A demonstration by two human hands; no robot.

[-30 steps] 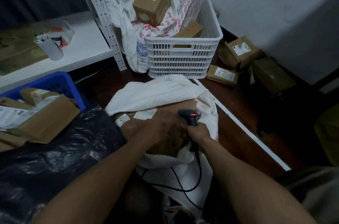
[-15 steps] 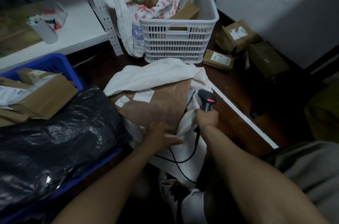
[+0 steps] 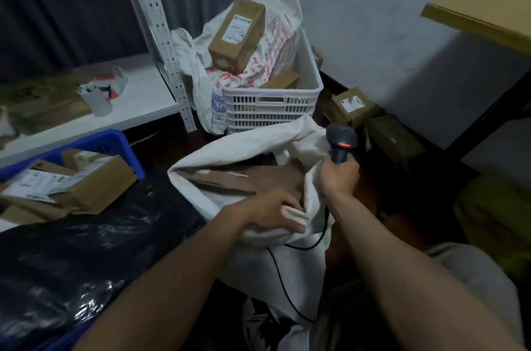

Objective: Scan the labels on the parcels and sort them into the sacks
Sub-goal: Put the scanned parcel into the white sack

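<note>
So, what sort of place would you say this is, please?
Likely a parcel sorting room: labelled parcels in a white crate, the left hand holding a sack, the right hand gripping a barcode scanner.

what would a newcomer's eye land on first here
Probably the scanner with its red light, gripped in the right hand at centre right, above the open white sack. The left hand grips the sack's near rim, with a brown parcel lying inside. Behind, a white crate holds a tall box perched on a printed sack.
</note>
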